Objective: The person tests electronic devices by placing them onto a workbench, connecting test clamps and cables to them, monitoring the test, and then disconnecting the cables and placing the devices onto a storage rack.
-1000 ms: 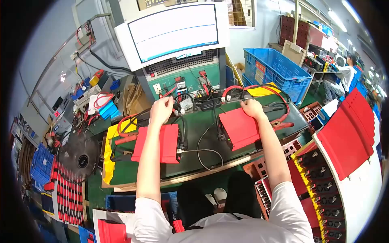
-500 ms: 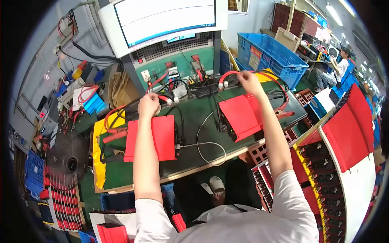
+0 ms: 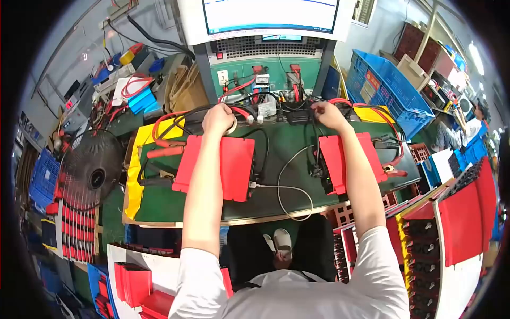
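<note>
Two red boxes lie on the green bench top, the left box (image 3: 237, 165) partly under my left forearm and the right box (image 3: 333, 170) partly under my right. Beyond the left box, my left hand (image 3: 218, 120) has its fingers curled beside a pale roll (image 3: 232, 125) and red cables (image 3: 241, 111); whether it grips anything is hidden. My right hand (image 3: 328, 115) is closed at the black cables behind the right box, its fingertips on something too small to name. A grey cable (image 3: 280, 187) runs from the left box in a loop across the bench.
A monitor (image 3: 271, 16) stands behind the bench. A fan (image 3: 91, 170) is at the left, a blue crate (image 3: 390, 87) at the back right. Red panels (image 3: 462, 212) on a rack stand at the right. A seated person (image 3: 470, 130) is at the far right.
The view has shifted, so the bench sits further right. My right hand has moved from the red cable to the black cables to its left. My left hand remains beyond the left box.
</note>
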The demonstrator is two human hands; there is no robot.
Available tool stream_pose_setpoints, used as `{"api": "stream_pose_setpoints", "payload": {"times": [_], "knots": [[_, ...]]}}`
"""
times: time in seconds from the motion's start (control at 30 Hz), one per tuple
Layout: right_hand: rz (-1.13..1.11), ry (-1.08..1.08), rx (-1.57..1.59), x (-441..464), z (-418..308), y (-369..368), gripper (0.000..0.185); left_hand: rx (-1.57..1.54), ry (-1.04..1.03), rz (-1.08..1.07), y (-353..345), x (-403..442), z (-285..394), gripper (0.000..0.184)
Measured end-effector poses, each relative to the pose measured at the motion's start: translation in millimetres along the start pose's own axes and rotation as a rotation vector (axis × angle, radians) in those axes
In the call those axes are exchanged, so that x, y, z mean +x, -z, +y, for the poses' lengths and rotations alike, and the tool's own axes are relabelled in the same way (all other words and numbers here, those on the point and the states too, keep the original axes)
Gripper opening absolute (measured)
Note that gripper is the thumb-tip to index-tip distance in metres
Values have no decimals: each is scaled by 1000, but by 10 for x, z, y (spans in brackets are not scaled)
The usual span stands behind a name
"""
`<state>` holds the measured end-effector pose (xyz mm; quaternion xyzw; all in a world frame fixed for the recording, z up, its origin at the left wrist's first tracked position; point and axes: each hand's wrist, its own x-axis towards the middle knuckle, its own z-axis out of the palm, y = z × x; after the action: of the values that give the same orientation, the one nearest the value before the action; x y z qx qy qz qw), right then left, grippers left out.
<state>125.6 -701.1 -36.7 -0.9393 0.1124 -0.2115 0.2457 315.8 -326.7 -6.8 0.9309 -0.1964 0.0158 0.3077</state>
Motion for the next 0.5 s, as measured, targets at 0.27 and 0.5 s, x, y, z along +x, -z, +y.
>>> {"api": "stream_pose_setpoints", "payload": {"times": [0.27,0.5], "knots": [[-187,19,36,-32,-134,-25,84,50,68,89,32,-41,-104,15],[-202,-18,-142,-35,-62,-105,89,-6,54,179,-48,30,-133,14]]}}
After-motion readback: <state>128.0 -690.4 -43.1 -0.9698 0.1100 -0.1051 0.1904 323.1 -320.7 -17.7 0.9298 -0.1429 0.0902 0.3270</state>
